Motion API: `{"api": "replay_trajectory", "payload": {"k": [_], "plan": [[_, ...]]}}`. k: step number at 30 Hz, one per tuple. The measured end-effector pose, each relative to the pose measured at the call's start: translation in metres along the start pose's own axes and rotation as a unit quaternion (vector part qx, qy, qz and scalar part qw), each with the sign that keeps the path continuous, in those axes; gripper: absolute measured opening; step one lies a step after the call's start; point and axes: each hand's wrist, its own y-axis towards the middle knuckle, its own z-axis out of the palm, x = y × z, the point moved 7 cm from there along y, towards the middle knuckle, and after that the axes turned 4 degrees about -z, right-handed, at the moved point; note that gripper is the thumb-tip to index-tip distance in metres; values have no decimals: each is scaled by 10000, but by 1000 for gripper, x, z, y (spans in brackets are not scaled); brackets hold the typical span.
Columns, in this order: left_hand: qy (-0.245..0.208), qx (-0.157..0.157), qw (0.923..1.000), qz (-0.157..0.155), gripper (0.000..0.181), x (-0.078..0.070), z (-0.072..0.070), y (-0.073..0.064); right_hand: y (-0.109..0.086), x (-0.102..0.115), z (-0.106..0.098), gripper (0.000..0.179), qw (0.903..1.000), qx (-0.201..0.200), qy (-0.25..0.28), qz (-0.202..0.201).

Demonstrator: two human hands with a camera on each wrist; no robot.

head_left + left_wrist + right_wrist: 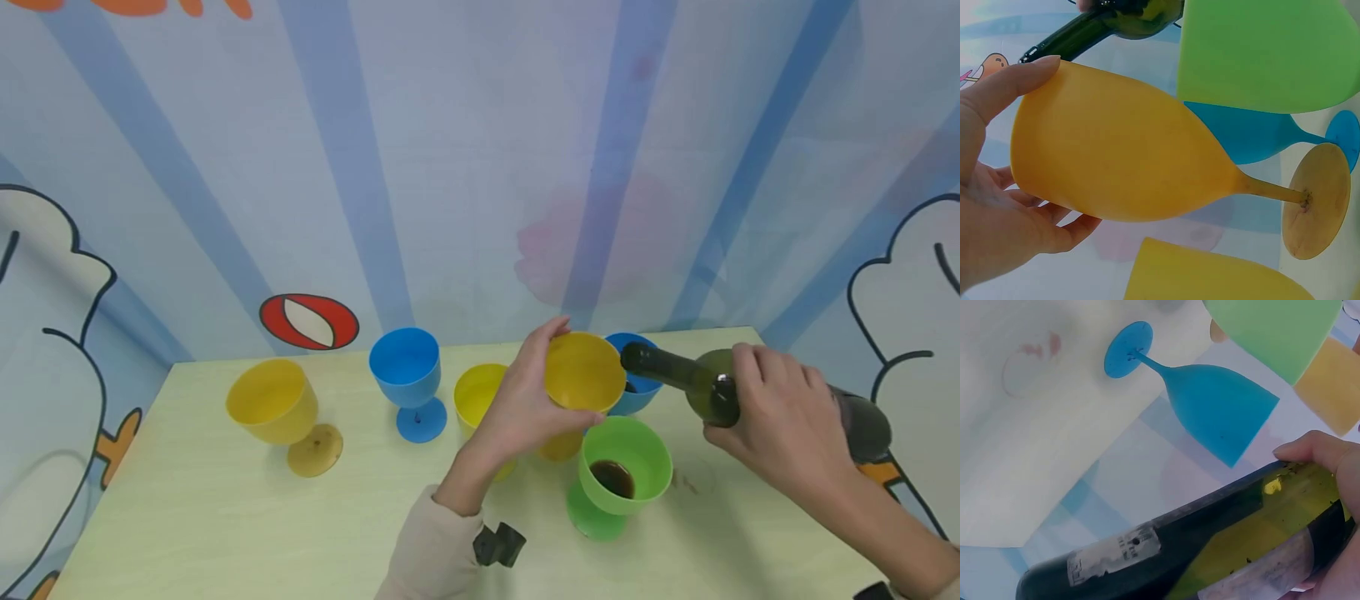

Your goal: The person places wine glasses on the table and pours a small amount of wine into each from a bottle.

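In the head view, the left hand [521, 408] grips the orange cup [585, 372] by its bowl, seemingly to steady it, while the right hand [795, 425] grasps the bottle [708, 386] tilted, mouth near the cup's three o'clock; the green cup [651, 467] stands at five o'clock. In the left wrist view, that grip spans the bowl, likely keeping its opening free. In the right wrist view, the blue cup [1216, 406] is at the bottle's twelve o'clock, perhaps leaving it room.

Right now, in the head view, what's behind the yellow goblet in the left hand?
A blue goblet, with something dark inside. The held yellow goblet hides the left part of its bowl; the bottle's neck covers some of its opening.
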Motion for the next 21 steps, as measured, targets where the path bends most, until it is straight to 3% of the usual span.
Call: {"api": "replay_trajectory", "payload": {"k": [12, 21], "plan": [[120, -4, 9999, 73, 94, -4, -3, 2, 11, 13, -8, 70, 9923, -600, -726, -806], [215, 50, 9996, 165, 94, -7, -2, 2, 16, 15, -13, 72, 9876, -742, -964, -990]]}}
